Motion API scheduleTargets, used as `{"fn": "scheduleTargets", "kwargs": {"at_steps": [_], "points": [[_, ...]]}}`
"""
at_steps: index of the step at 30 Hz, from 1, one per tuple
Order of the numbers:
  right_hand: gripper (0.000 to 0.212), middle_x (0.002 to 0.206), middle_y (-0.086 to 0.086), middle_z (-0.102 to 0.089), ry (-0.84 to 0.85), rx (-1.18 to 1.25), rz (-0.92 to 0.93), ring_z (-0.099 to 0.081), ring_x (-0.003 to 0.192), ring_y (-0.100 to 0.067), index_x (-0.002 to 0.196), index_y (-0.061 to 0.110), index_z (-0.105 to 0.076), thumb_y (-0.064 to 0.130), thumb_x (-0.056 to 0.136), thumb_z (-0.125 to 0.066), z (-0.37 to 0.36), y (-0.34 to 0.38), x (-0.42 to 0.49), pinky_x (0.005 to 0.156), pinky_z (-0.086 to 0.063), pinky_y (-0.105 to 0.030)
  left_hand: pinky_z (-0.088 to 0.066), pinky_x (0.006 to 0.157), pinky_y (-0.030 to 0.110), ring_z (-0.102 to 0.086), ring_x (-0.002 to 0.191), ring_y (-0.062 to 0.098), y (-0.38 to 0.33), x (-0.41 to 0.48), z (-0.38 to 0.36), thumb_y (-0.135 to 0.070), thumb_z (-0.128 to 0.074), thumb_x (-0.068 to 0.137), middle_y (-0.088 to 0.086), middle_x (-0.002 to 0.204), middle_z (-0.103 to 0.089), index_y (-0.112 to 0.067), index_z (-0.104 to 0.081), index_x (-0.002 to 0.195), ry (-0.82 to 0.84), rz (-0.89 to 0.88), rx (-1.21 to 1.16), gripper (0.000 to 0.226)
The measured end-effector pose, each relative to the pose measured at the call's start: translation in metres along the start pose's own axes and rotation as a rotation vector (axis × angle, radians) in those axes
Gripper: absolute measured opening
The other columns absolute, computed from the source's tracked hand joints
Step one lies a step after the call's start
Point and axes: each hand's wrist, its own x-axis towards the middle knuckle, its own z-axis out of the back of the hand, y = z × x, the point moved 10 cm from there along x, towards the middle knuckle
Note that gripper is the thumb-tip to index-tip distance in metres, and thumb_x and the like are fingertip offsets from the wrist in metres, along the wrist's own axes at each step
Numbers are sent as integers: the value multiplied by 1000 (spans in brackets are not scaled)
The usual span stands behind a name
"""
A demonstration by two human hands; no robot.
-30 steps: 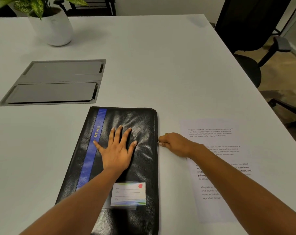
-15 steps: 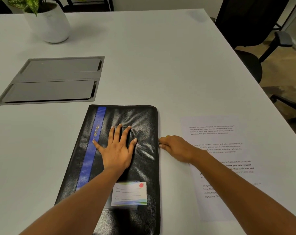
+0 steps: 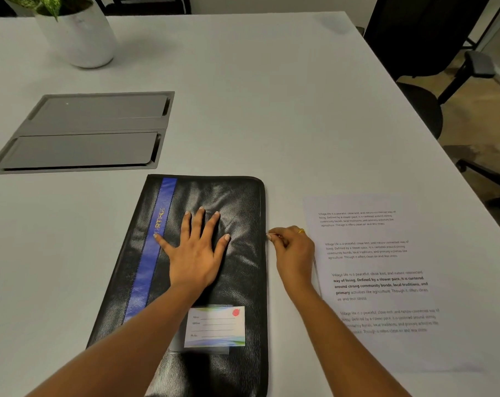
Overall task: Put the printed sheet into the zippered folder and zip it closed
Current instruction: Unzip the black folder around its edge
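Two hands tend a black folder (image 3: pixel 237 213) lying lengthwise, front to back, near the table's (image 3: pixel 271 110) front edge: the left hand (image 3: pixel 195 250) spread flat on its cover, the right hand (image 3: pixel 294 253) pinching the zipper pull (image 3: pixel 272 235) at its right side. The sheet (image 3: pixel 386 351), beginning "Village life is a peaceful," lies alongside toward the right edge.

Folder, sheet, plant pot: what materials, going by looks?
Zippered folder: black leather or faux leather, semi-gloss; pebbled grain and soft creases catch highlights. Right hand pinches a glinting zip pull, likely metal. Printed sheet: thin matte white paper, lying flat, black text. Plant pot: probably glazed ceramic, white, smooth with a soft sheen; could be plastic.
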Motion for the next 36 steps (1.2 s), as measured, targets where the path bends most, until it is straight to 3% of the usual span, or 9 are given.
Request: {"fn": "scheduleTargets", "kwargs": {"at_steps": [6,11,18,26,31,36], "points": [[11,83,-13,-62,-100,-47,-71,-58,74,-26,86,10,-72,11,85,-60,-2,-7,-3,63,-41,-30,2,104,73,2,146,13,-1,0,-1,-65,-8,86,-12,158,-5,-45,-11,144,8,-15,10,62],[14,94,-11,-65,-165,-86,-189,-60,87,-26,86,11,-70,19,87,-59,-4,-8,20,66,-42,-32,3,104,72,3,146,12,-1,-2,-2,-65,-4,85,-13,158,-4,-46,-9,144,13,-23,13,63],[10,87,-13,-65,11,-28,-57,-56,85,-23,84,5,-70,10,84,-62,-15,-3,46,67,-37,-25,3,104,71,1,146,11,-1,-1,0,-64,-11,87,-13,157,-8,-45,-15,143,-14,1,5,59],[7,78,-6,-64,220,-41,75,-47,63,-8,79,7,-71,4,79,-65,-17,-3,10,59,-36,-14,0,107,71,-2,146,11,0,-2,4,-62,-19,90,-13,157,-12,-45,-19,142,-31,26,-31,55],[4,75,-4,-65,291,-12,102,-54,68,-17,77,7,-73,5,77,-69,-9,-4,-11,66,-44,-27,1,107,71,-2,146,10,0,-2,4,-62,-19,91,-13,157,-12,-45,-20,142,-27,30,-38,54],[3,71,6,-59,380,0,134,-51,64,-4,78,7,-73,8,76,-71,-2,-4,-23,60,-38,-10,2,107,71,-2,146,11,0,-3,5,-62,-19,90,-12,157,-12,-45,-20,142,-24,27,-43,54]]}}
